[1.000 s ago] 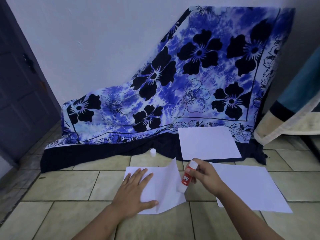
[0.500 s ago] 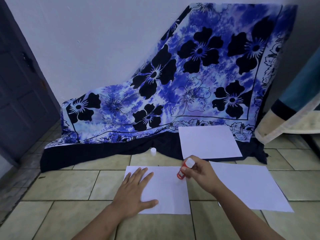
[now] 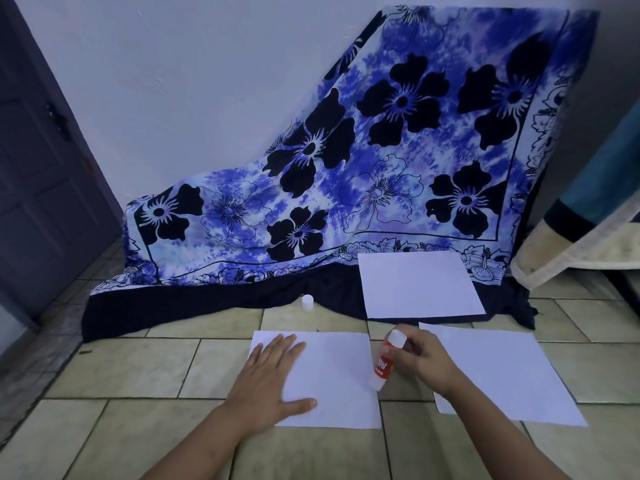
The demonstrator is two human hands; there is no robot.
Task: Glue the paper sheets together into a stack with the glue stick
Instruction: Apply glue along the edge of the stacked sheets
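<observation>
A white paper sheet (image 3: 337,375) lies flat on the tiled floor in front of me. My left hand (image 3: 268,379) rests palm-down on its left half with fingers spread. My right hand (image 3: 420,362) grips a red and white glue stick (image 3: 384,362), held nearly upright with its lower tip touching the sheet's right edge. A second white sheet (image 3: 502,372) lies to the right, partly under my right forearm. A third sheet (image 3: 417,284) rests farther back on the cloth's dark hem. The glue stick's white cap (image 3: 307,302) stands on the floor by the cloth.
A blue floral cloth (image 3: 346,174) drapes from the wall down to the floor behind the sheets. A dark door (image 3: 41,174) stands at the left. A mattress edge with a blue cover (image 3: 581,237) sits at the right. Beige floor tiles (image 3: 131,368) surround the sheets.
The sheet's lifted right corner has dropped flat. My right hand moved the glue stick up to the far right corner, then down along the right edge. My left hand stayed put.
</observation>
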